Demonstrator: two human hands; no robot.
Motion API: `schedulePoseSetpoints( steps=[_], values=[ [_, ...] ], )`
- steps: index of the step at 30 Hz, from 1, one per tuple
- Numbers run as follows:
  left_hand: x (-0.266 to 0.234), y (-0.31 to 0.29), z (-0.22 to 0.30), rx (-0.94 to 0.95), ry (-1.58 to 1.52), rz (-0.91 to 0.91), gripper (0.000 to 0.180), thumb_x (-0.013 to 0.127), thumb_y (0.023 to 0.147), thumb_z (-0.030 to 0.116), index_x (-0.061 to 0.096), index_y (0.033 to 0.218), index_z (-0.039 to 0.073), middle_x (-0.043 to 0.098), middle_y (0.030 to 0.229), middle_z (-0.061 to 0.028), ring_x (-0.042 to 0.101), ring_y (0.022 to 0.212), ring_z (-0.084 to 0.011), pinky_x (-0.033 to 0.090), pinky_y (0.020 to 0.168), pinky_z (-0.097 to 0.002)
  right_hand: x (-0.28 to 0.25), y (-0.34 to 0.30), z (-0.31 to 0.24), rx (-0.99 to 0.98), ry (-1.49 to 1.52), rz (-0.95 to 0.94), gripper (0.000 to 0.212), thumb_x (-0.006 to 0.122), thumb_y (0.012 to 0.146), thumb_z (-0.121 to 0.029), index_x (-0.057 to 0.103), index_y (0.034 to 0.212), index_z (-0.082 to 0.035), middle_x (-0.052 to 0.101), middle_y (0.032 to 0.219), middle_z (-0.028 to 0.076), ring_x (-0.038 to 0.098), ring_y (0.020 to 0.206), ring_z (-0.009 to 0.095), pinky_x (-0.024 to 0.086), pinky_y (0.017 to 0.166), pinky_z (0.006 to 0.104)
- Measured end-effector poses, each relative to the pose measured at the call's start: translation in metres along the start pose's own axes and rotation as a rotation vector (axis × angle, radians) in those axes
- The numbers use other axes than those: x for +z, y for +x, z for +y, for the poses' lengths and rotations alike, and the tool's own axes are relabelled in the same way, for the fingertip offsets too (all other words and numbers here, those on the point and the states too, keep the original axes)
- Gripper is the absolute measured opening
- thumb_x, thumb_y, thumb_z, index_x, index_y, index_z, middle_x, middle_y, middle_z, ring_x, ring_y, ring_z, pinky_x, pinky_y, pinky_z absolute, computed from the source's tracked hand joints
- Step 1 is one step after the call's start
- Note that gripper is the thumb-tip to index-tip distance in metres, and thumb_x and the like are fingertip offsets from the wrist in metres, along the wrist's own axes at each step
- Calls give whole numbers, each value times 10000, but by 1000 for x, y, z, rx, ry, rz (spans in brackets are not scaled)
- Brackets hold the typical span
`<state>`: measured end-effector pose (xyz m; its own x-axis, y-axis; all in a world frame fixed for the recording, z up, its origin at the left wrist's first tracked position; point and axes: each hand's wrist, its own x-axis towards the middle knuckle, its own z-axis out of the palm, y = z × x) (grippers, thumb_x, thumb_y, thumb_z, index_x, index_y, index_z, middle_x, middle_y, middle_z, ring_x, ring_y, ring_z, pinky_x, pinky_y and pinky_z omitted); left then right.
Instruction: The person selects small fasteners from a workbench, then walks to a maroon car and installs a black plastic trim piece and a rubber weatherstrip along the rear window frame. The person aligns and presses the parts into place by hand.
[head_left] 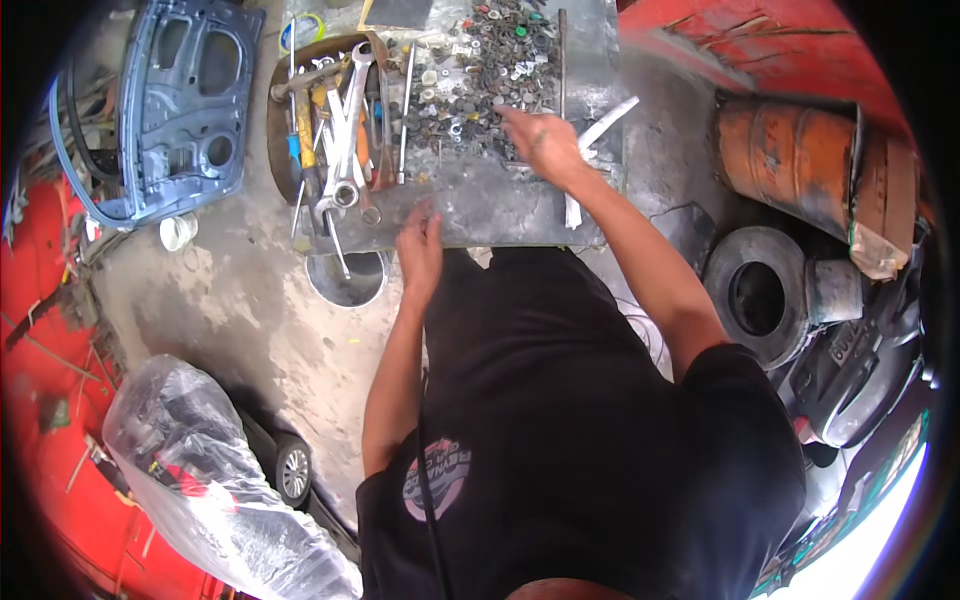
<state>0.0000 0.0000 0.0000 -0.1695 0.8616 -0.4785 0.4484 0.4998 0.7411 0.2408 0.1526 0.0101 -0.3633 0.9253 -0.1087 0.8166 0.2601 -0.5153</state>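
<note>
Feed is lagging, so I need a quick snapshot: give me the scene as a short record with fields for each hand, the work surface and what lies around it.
Left hand: rests on the near edge of the metal tray
Right hand: fingers in the pile of nuts and washers
Beside pile: wrenches and screwdrivers
Floor, left: car door panel
Floor, right: rusty drum, tyre

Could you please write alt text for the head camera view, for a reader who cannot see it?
Seen from above, a person's right hand reaches into a heap of nuts and washers on a grey metal table, while the left hand rests at the table's near edge. Wrenches lie in a pile to the left, and a grey car door lies on the concrete floor.
</note>
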Motion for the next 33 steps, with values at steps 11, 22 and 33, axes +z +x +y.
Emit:
schedulePoseSetpoints(
  steps=[11, 22, 33],
  values=[
    [-3, -57, -37, -84, -191, 127, 290, 555, 967, 184, 645, 1170, -3, 468, 669, 25, 392, 628, -63, 313, 554, -260, 28, 27, -20, -160, -83, -72, 423, 505, 934, -159, 544, 1356, -165, 659, 724, 214, 657, 645, 380, 527, 587, 486],
    [-14, -53, -20, -110, -230, 129, 270, 565, 979, 199, 652, 1149, 9, 463, 639, 24, 400, 597, -76, 326, 542, -257, -7, 53, 5, 52, -111, 6, 327, 528, 935, -185, 600, 1248, -123, 678, 788, 211, 676, 728, 394, 544, 667, 499],
    [-7, -72, -52, -164, -319, 168, 268, 580, 977, 192, 651, 1147, -3, 458, 653, 36, 399, 596, -69, 322, 528, -247, -28, 135, 45, 135, -50, 339, 244, 574, 927, -284, 664, 1114, -155, 699, 921, 200, 677, 854, 398, 546, 753, 488]
  ],
)
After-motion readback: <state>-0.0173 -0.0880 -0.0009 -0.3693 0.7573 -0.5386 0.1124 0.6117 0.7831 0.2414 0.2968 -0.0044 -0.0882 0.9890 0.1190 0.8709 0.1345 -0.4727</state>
